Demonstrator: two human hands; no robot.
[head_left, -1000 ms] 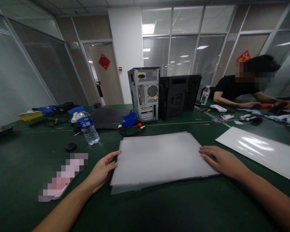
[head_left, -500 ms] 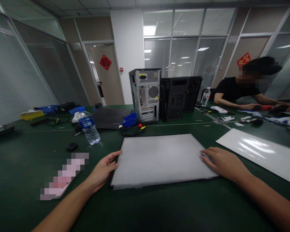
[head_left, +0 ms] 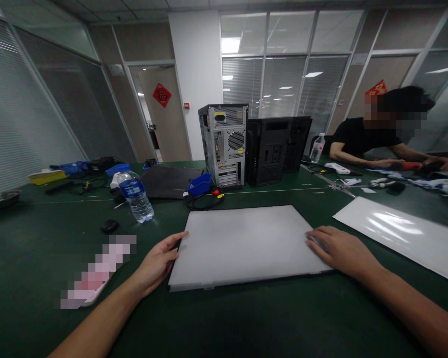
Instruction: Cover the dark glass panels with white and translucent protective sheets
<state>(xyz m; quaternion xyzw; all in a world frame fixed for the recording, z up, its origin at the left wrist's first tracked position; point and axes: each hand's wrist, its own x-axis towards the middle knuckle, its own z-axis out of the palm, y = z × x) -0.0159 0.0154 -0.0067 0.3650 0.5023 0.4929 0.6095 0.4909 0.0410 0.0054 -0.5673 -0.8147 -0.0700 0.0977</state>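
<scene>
White sheet (head_left: 242, 243) squared up, both hands steadying

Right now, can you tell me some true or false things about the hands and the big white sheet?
1. The left hand touches the left edge of the white sheet. True.
2. The right hand is lifted high above the sheet. False: it rests flat on the sheet's right edge.
3. The water bottle lies on its side. False: it stands upright, left of the sheet.
4. A grey computer case stands beyond the sheet. True.
5. The sheet is rolled into a tube. False: it lies flat on the green table.
</scene>
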